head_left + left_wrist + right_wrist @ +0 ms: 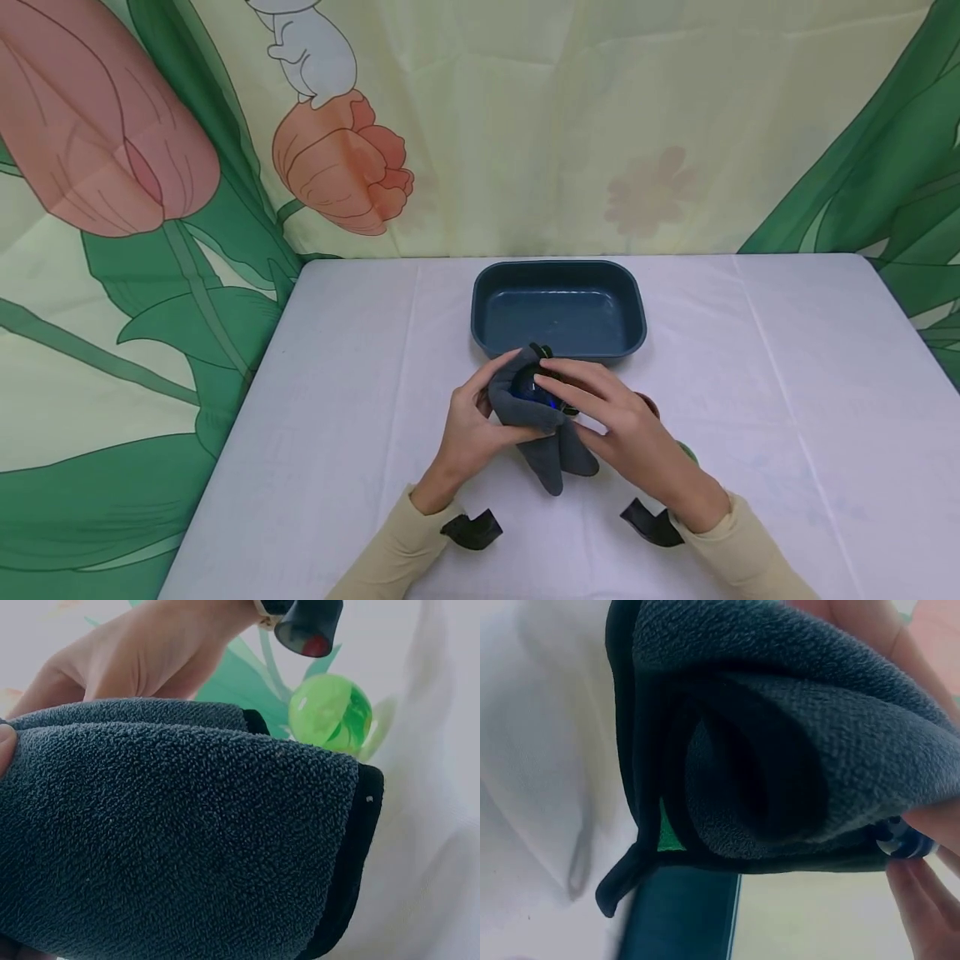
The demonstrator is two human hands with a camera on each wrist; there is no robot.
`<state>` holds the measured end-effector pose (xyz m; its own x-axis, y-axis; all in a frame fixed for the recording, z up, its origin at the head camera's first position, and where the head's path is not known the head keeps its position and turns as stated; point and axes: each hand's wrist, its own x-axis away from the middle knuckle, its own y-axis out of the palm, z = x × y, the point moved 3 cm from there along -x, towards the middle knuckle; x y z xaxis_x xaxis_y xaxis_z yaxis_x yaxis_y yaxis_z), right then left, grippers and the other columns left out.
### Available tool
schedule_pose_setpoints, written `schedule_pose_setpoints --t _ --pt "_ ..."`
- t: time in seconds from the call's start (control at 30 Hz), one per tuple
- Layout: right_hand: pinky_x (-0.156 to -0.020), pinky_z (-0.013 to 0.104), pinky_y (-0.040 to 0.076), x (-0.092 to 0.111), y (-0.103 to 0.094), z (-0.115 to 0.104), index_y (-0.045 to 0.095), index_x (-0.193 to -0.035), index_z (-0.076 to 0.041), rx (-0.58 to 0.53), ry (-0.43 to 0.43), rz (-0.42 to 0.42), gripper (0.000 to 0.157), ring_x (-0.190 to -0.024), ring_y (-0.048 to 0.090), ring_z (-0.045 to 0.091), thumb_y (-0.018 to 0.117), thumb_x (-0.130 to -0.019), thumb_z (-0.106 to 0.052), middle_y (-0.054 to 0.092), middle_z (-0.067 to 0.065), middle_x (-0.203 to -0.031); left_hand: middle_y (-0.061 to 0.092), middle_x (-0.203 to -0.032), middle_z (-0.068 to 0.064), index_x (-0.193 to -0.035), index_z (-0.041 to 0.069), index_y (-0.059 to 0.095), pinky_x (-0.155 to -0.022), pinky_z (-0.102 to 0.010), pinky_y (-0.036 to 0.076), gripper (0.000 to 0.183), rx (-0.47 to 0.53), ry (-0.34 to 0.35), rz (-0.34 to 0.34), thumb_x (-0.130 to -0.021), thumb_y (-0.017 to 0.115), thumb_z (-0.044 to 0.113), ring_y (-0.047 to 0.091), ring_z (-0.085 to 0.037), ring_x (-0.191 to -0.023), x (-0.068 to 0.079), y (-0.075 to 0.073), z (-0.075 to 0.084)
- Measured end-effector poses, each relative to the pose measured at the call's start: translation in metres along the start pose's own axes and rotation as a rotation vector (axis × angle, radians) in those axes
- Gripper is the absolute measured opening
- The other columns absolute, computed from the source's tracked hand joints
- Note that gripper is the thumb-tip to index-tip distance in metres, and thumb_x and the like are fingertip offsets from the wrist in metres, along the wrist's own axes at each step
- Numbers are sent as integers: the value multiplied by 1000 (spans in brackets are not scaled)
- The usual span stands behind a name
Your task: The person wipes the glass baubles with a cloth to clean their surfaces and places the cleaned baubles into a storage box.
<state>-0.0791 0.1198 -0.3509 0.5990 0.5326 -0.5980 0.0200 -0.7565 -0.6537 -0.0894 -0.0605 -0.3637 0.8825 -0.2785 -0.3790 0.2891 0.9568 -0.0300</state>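
A dark grey cloth [534, 412] with black edging is bunched around a shiny blue ball [527, 384]. My left hand [474, 435] grips the cloth from the left, its thumb across the near side. From the other side my right hand [626, 421] has its fingers on the exposed top of the ball and its thumb low by the cloth. In the right wrist view, the blue ball [904, 838] shows between the right fingers at the cloth's edge. Cloth folds hide most of the ball; in the left wrist view the cloth [187, 832] covers it fully.
Beyond the hands stands a dark blue rectangular basin [558, 312] on the white-covered table [360, 375]. A translucent green ball [330, 714] lies near the right forearm. Partly behind the right hand is a reddish-brown round thing [648, 404]. A patterned curtain [525, 125] hangs behind.
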Motion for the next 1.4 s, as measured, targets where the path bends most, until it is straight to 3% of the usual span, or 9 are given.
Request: schedule_pose_setpoints --t 0.13,0.27,0.37,0.53,0.67,0.87,1.0,1.17,1.4 --pt "-95 17 41 0 0 -1 53 -130 -9 33 -4 5 43 -119 47 22 39 -96 -30 48 10 -133 51 -125 -23 -131 -7 42 -92 -34 47 76 0 -5 -10 -63 76 -14 54 -26 -112 0 0 1" --pt "-90 15 44 0 1 -2 51 -132 -9 31 55 2 55 -118 49 21 71 -81 -11 48 8 -132 51 -125 -23 -132 -8 41 -92 -34 47 79 8 2 -27 -62 77 -15 55 -26 -112 0 -1 1" --pt "-87 15 46 1 2 -2 50 -133 -10 -25 163 5 76 -117 50 19 77 -65 9 48 6 -131 51 -125 -23 -132 -8 40 -92 -34 46 81 15 21 -41 -60 77 -15 55 -26 -111 0 -2 1" --pt "-80 12 48 3 4 0 49 -134 -12 -77 274 12 73 -116 50 18 74 -69 10 49 4 -130 51 -124 -24 -131 -9 41 -92 -36 47 79 8 54 -48 -62 77 -15 55 -26 -110 -1 -3 1" --pt "-85 9 43 3 3 0 49 -134 -11 -35 222 6 72 -120 47 19 72 -69 9 46 4 -134 52 -123 -24 -131 -9 41 -91 -37 47 76 -13 71 -44 -63 77 -14 56 -26 -109 0 -3 1" --pt "-97 18 39 -1 0 -4 55 -127 -6 35 -29 56 51 -118 48 25 66 -78 0 49 13 -130 53 -123 -24 -131 -8 42 -90 -36 48 75 -23 62 -32 -65 76 -12 56 -27 -109 0 -3 1" --pt "-99 21 39 -2 0 -5 57 -125 -5 55 -106 73 35 -117 48 28 57 -90 -10 51 16 -128 53 -123 -23 -131 -8 42 -90 -36 48 75 -18 51 -23 -65 76 -12 56 -27 -109 0 -3 2" --pt "-92 22 45 -1 1 -4 59 -124 -6 65 -80 74 38 -115 50 25 42 -97 -27 53 14 -126 52 -124 -24 -131 -9 42 -90 -36 48 76 -28 58 -39 -64 77 -12 56 -26 -110 1 -3 3" --pt "-79 8 46 1 0 1 59 -124 -8 -90 96 53 45 -112 54 20 69 -80 -9 52 9 -126 51 -124 -24 -132 -9 39 -91 -37 48 79 -49 66 -73 -63 78 -11 55 -25 -111 1 -2 1"
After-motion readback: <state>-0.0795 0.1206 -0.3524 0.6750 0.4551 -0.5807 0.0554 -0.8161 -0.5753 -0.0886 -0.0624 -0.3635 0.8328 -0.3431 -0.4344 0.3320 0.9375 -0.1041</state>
